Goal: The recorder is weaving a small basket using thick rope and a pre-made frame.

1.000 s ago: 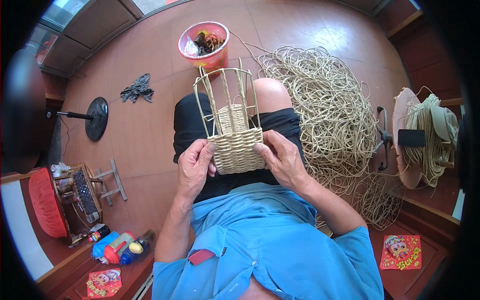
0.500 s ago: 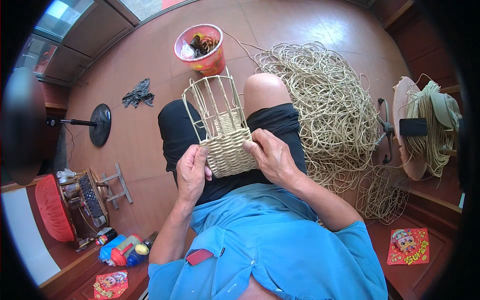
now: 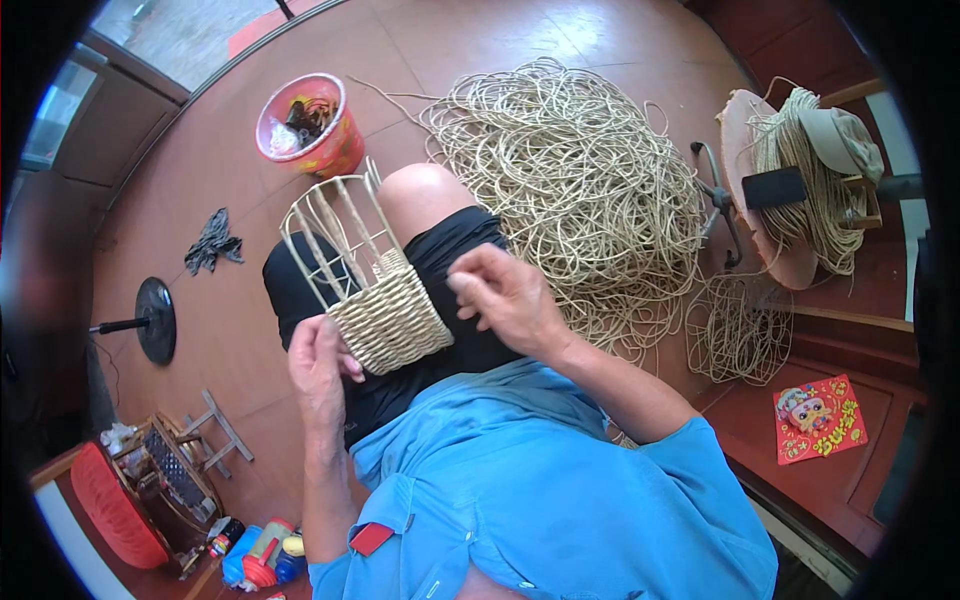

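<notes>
A half-woven basket (image 3: 390, 320) of pale twisted cord rests tilted on my lap. Its lower part is a tight weave, and bare upright ribs rise to a thin hoop at the far end. My left hand (image 3: 318, 360) is closed on the left corner of the woven part, thumb on top and fingers partly hidden under it. To the right of the basket, my right hand (image 3: 510, 300) hangs above my thigh, apart from the weave. Its fingers are loosely bent and spaced, and I see nothing in them.
A large heap of loose cord (image 3: 570, 190) covers the floor at my right. Ahead stands a pink bucket (image 3: 340, 150) with scraps inside. A round stand with coiled cord (image 3: 790, 160) and a phone (image 3: 774, 187) is far right. At left are a dark rag (image 3: 212, 242) and a fan base (image 3: 157, 320).
My right hand has let go of the basket's right edge and moved away from it. My left hand keeps its hold. The whole view has swung to the right.
</notes>
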Motion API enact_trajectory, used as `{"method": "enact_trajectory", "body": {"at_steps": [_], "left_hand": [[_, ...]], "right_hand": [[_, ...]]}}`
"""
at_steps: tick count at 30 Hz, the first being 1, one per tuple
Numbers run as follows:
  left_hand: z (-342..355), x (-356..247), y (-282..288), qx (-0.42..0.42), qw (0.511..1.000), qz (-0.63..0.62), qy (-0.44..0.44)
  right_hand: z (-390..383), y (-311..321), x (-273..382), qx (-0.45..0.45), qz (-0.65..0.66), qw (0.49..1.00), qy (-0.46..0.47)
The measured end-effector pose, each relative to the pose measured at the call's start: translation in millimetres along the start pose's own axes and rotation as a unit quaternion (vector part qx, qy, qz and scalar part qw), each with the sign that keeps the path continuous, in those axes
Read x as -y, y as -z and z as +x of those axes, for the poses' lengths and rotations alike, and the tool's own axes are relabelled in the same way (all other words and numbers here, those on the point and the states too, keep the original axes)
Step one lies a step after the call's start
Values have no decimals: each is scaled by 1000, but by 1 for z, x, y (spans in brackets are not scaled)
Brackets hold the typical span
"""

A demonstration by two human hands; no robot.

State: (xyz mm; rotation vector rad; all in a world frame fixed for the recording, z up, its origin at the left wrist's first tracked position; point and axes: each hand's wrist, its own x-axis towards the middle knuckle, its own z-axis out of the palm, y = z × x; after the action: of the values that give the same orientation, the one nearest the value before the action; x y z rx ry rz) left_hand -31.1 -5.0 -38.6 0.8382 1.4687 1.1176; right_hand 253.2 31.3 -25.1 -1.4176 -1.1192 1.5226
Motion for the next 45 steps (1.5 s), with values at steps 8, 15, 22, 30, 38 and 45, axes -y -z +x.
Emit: {"method": "enact_trajectory", "body": {"at_steps": [8, 15, 22, 30, 38, 45], "left_hand": [[0, 0, 17, 17, 999, -35, 1], [-24, 2, 31, 20, 999, 11, 37], [-84, 26, 95, -16, 981, 128, 146], [-162, 103, 147, 261, 727, 575, 268], [-116, 177, 160, 131, 801, 479, 334], [-190, 213, 140, 109, 838, 411, 342]], "right_hand": [[80, 139, -127, -152, -65, 983, -83], [153, 183, -211, -186, 181, 942, -214], [183, 194, -240, -194, 181, 930, -255], [192, 206, -279, -183, 169, 933, -258], [195, 187, -270, -233, 185, 916, -269], [197, 206, -296, -191, 222, 932, -213]]}}
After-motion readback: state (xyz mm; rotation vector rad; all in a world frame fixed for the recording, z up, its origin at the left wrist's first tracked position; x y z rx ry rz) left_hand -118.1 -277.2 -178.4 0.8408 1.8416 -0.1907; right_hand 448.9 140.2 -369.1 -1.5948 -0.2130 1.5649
